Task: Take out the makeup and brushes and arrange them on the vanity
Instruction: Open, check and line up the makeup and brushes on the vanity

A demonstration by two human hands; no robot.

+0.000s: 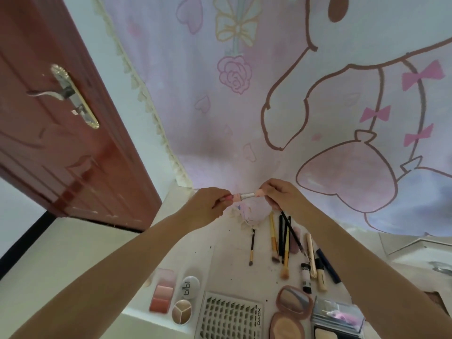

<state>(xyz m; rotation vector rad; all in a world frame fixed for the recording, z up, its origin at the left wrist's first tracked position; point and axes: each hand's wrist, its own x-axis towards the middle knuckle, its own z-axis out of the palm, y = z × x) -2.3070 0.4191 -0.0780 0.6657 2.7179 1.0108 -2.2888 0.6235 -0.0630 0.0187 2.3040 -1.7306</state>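
A small pink-handled brush (247, 195) with a silver ferrule is held level above the back of the white vanity (220, 265). My left hand (208, 204) pinches its bristle end, and my right hand (281, 195) pinches its pink handle. A thin black brush (292, 232) also hangs down from my right hand. Below lie several brushes (281, 243), a lone dark brush (252, 248), tubes (305, 277), a blush palette (163, 291), a round white compact (190, 287), a round contour pot (181, 311), a lash tray (230, 316) and an open powder compact (291, 311).
A pink cartoon cloth (269, 106) hangs on the wall behind the vanity. A red-brown door (61, 118) with a metal handle stands at the left. A clear case (340, 316) lies at the bottom right, and a white unit (420, 253) stands at the right.
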